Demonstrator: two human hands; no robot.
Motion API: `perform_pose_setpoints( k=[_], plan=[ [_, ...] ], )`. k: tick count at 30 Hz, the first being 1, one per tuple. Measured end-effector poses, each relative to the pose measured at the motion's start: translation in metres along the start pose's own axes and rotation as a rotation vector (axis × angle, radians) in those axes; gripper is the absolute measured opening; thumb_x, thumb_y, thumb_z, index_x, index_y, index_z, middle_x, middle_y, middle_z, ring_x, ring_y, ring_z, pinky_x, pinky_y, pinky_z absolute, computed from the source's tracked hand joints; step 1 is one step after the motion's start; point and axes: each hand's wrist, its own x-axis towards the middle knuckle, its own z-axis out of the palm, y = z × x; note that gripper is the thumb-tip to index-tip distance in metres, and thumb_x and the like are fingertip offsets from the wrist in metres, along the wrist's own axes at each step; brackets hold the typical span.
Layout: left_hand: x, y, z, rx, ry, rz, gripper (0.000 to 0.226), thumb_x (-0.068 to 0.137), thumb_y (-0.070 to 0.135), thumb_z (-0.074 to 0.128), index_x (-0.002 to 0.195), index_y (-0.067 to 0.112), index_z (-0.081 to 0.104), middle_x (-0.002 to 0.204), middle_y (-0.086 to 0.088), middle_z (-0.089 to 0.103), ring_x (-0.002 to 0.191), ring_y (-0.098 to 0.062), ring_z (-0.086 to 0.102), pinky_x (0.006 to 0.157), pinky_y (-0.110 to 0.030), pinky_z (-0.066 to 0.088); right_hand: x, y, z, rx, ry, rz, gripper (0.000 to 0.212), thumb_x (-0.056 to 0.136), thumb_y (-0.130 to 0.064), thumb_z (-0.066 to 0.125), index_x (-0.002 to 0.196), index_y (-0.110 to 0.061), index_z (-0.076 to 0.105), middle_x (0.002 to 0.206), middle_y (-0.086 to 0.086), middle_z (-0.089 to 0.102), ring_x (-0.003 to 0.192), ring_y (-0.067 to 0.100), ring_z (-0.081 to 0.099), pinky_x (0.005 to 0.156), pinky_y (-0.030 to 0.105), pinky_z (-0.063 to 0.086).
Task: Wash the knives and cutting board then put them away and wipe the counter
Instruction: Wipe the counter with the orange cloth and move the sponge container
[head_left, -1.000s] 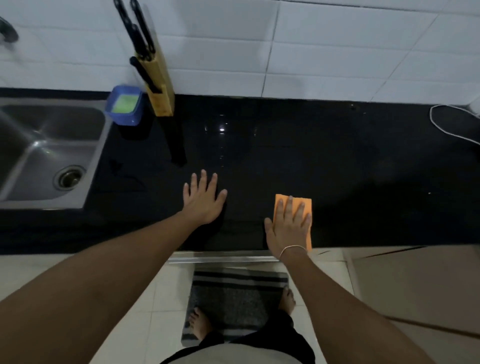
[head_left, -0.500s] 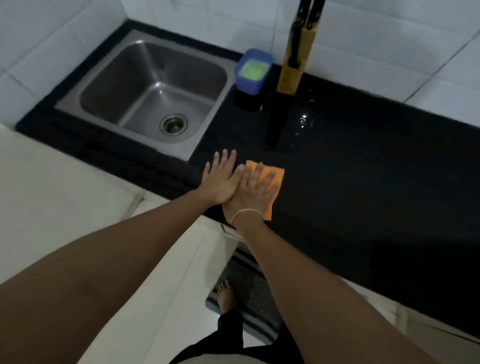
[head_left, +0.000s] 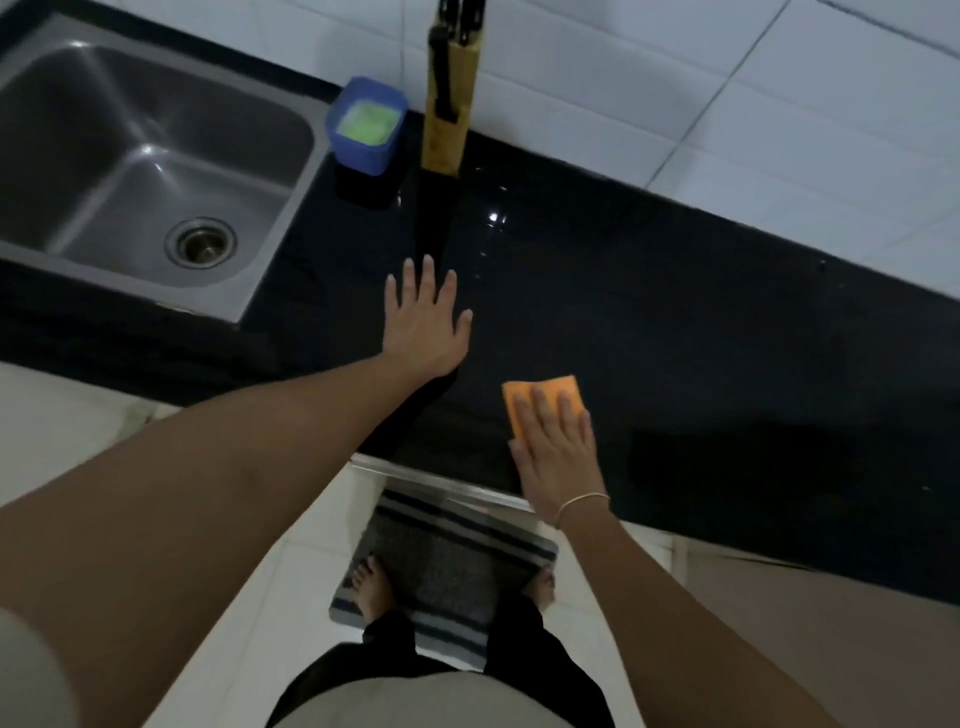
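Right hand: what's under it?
An orange cloth, pressed flat on the black counter by the right hand. Only the cloth's far end shows; the hand covers the rest.

Counter (head_left: 675, 322): open run to the right, clutter at the back left.
Knife block (head_left: 449, 114) and blue tub (head_left: 366, 124) stand against the wall just right of the sink (head_left: 130, 150); left hand (head_left: 426, 322) flat in front of them, right hand (head_left: 558, 441) on the orange cloth (head_left: 540, 395) at the front edge, clear gap between. Far right looks bare, though dark.
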Motion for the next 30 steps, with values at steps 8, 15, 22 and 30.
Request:
perform_pose_setpoints(
  k=[8, 15, 22, 30],
  plan=[
    [0.014, -0.031, 0.022, 0.063, 0.057, 0.063, 0.069, 0.105, 0.055, 0.017, 0.164, 0.021, 0.009, 0.171, -0.012, 0.003, 0.157, -0.035, -0.002, 0.125, -0.057, 0.001, 0.061, 0.051, -0.019, 0.193, 0.092, 0.609, 0.058, 0.106, -0.048, 0.009, 0.16, -0.034, -0.007, 0.168, -0.007, -0.013, 0.154, 0.03, -0.012, 0.123, 0.055, -0.005],
    [0.015, -0.035, 0.033, 0.072, 0.151, 0.09, 0.07, 0.105, 0.057, 0.011, 0.164, 0.018, 0.011, 0.171, -0.012, 0.007, 0.158, -0.034, 0.001, 0.126, -0.055, 0.003, 0.166, 0.031, -0.053, 0.194, 0.12, 0.711, 0.066, 0.105, -0.05, 0.009, 0.161, -0.019, -0.004, 0.169, 0.003, -0.011, 0.153, 0.042, -0.006, 0.121, 0.061, -0.002],
    [0.012, -0.028, 0.017, -0.496, 0.452, -0.021, 0.066, 0.106, 0.043, 0.035, 0.157, 0.001, 0.03, 0.166, -0.018, 0.025, 0.156, -0.03, 0.015, 0.126, -0.041, 0.016, 0.204, -0.097, -0.055, -0.071, 0.127, 0.104, 0.073, 0.099, -0.044, 0.036, 0.16, -0.016, 0.008, 0.167, 0.013, 0.008, 0.15, 0.045, 0.013, 0.119, 0.063, 0.013],
    [0.012, -0.022, 0.014, -0.193, 0.321, -0.045, 0.062, 0.104, 0.044, 0.032, 0.156, 0.009, 0.035, 0.167, -0.013, 0.026, 0.156, -0.029, 0.014, 0.127, -0.047, 0.013, 0.118, -0.021, -0.04, 0.02, 0.029, -0.202, 0.062, 0.104, -0.056, 0.016, 0.161, -0.033, 0.005, 0.169, -0.005, 0.001, 0.155, 0.032, -0.002, 0.124, 0.055, 0.003]
  ],
)
